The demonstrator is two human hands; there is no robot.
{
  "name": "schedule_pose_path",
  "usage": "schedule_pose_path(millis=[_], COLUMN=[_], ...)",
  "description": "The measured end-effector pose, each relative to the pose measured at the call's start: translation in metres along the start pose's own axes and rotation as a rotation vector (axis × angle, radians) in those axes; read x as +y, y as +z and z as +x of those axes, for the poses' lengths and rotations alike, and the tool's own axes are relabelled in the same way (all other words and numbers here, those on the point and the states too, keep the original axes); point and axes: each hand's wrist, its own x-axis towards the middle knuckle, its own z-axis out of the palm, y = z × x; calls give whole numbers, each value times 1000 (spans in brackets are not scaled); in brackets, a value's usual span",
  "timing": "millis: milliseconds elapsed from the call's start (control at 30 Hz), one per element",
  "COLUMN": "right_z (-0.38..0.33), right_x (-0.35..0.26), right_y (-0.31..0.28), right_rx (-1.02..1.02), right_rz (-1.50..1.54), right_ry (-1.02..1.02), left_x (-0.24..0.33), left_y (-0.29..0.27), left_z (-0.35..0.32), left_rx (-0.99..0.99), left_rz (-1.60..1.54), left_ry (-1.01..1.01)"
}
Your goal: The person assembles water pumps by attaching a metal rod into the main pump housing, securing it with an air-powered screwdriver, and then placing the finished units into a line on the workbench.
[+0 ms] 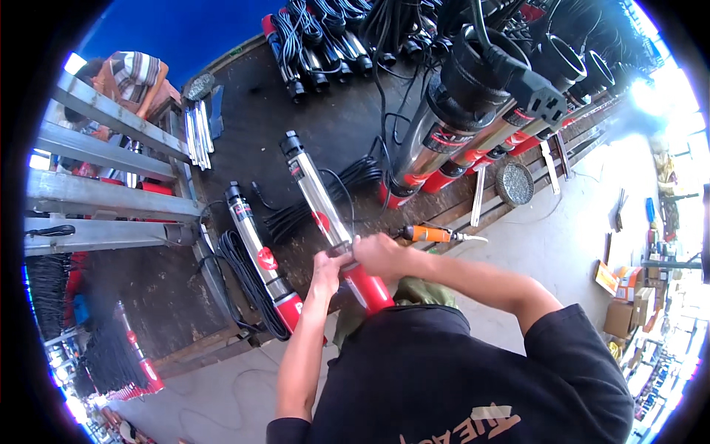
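A long silver submersible pump (319, 200) with a red lower end and a black top fitting lies across the dark workbench, its red end toward my body. My left hand (325, 272) is closed at the left side of its band, just above the red section. From the right, my right hand (377, 255) is closed round the same joint, so the fingers of both hands hide part of it. A coiled black cable (296, 211) lies behind the pump. To the left rests a second pump (255, 240), with its own cable looped alongside.
An orange power screwdriver (429, 234) lies at the bench edge, right of my hands. Larger pumps (436, 140) stand upright at the right, beside a round dish (514, 184). More cabled pumps lie at the back. Behind metal rails (111, 189), another person (133, 78) bends over.
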Motion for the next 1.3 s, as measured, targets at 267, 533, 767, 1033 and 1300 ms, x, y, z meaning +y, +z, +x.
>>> schedule_pose_path(millis=[267,533,767,1033,1300], right_z=[-29,-23,-22,-28,-21], right_x=[34,23,22,30,42], right_y=[88,94,54,84,101], right_rx=[335,207,624,433,476], right_rz=[366,330,695,387,327], right_ry=[488,394,465,425,283], left_x=[-25,-22,-14,-13,-21], left_y=[4,5,19,20,10], left_z=[17,16,8,6,13], left_rx=[98,160,188,199,206], left_rz=[-101,-77,-57,-34,-54], left_ry=[98,69,65,80,74])
